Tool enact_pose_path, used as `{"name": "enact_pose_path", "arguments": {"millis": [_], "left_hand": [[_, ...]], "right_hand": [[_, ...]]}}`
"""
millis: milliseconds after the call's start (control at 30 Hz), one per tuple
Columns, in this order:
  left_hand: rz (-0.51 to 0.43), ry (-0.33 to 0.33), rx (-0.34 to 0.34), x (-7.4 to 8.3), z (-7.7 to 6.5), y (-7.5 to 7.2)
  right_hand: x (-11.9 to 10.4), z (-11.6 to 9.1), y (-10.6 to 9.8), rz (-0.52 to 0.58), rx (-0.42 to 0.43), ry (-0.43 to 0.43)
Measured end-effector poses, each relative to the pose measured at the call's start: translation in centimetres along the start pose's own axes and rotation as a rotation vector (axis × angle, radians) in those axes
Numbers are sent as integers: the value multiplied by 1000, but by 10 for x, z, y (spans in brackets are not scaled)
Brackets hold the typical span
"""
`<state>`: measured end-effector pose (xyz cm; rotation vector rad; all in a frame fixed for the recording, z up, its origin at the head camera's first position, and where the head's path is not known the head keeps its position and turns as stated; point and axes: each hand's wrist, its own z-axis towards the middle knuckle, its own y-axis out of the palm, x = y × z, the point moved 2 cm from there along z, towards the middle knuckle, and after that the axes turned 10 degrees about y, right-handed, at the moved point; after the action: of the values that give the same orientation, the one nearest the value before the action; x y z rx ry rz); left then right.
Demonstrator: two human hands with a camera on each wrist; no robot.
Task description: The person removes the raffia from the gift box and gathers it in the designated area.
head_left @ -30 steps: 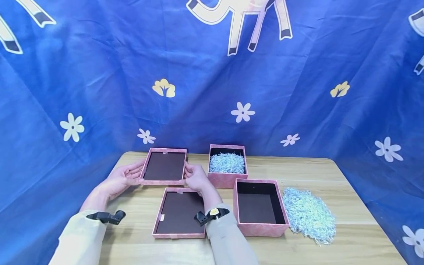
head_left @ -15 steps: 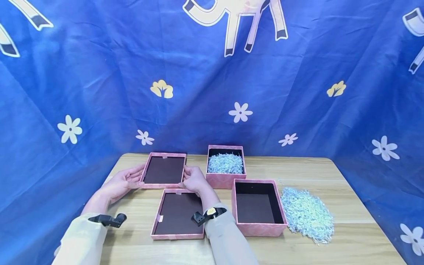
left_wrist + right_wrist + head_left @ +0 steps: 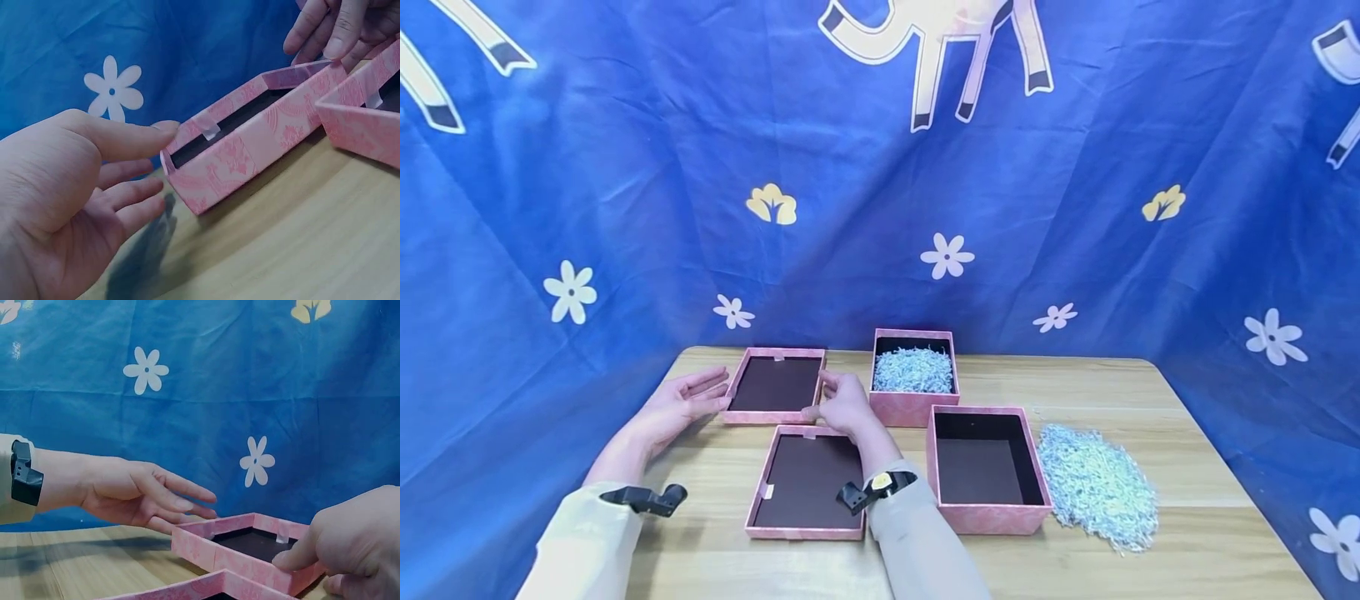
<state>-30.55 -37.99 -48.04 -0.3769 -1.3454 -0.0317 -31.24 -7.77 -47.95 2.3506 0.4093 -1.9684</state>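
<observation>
A shallow pink box lid (image 3: 775,385), dark inside, lies hollow side up at the back left of the table. My left hand (image 3: 683,407) is at its left side, fingers spread and straight, thumb tip close to the corner in the left wrist view. At the near right corner, my right hand (image 3: 848,407) holds the lid, thumb at the front rim and fingers along the right side. A second pink lid (image 3: 808,483) lies in front of it, also hollow side up, partly covered by my right wrist.
A pink box (image 3: 913,408) filled with blue shredded paper (image 3: 913,371) stands at the back. Right of the lids, a larger pink box (image 3: 992,521) stands with nothing inside. A loose heap of blue paper shreds (image 3: 1101,492) lies beside it. A blue curtain (image 3: 850,250) hangs behind the table.
The back lid has come down from slightly raised and tilted to flat on the table. My left fingers have loosened from its left edge, while my right hand stays at its corner.
</observation>
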Motion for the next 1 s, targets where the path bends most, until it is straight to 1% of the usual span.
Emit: {"name": "enact_pose_path", "arguments": {"millis": [133,267,333,433,500,633,767,867,1000], "left_hand": [[128,3,80,15,4,1],[201,46,126,35,12,8],[223,66,129,46,17,14],[244,98,116,65,26,27],[244,121,91,77,31,37],[222,142,53,99,40,57],[164,174,23,113,48,78],[134,207,5,118,55,92],[118,219,-13,122,62,110]], "right_hand": [[-8,-5,-5,-16,57,-18],[-22,-10,-11,-6,88,-60],[-32,-13,-16,3,95,-76],[-48,-18,-25,17,99,-116],[-60,-21,-32,28,90,-143],[-80,-28,-48,26,71,-171],[-94,-34,-69,-19,34,-178],[-98,-36,-86,-118,-11,-173],[-98,-38,-109,-269,-50,-161]]}}
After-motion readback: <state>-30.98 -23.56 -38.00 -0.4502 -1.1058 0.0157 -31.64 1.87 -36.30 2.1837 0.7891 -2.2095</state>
